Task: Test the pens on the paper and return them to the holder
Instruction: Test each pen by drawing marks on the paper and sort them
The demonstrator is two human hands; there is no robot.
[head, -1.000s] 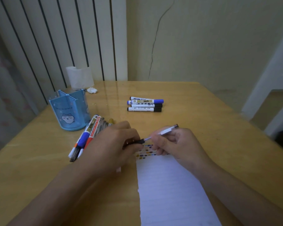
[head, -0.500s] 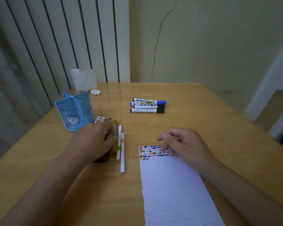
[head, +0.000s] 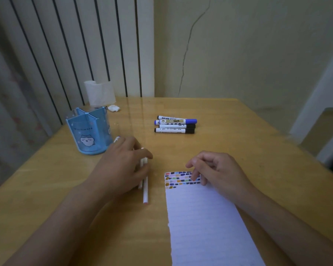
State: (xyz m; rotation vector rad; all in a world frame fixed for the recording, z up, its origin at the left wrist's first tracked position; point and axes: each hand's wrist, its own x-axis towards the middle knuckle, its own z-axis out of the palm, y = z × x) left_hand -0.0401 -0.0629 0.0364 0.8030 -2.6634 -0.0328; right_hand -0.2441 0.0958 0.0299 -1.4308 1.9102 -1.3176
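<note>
Left hand (head: 123, 166): palm down over a bundle of pens, fingers curled round them; how many it holds cannot be told.
Slim white pens (head: 145, 186): two barrels project from under that hand toward 6 o'clock, long axis near 12–6; the longer one ends in a pink tip.
Holder (head: 88, 132): blue, partitioned, upright, at 11 o'clock of the left hand, near it; the closer hand for the return.
Right hand (head: 217, 169): loosely curled, holding nothing, fingertips on the paper's top.
Paper (head: 204, 223): lined, colour swatches along its 12 o'clock edge.
Four markers (head: 175, 124): lying 9–3, at 12 o'clock of the paper, well apart.
</note>
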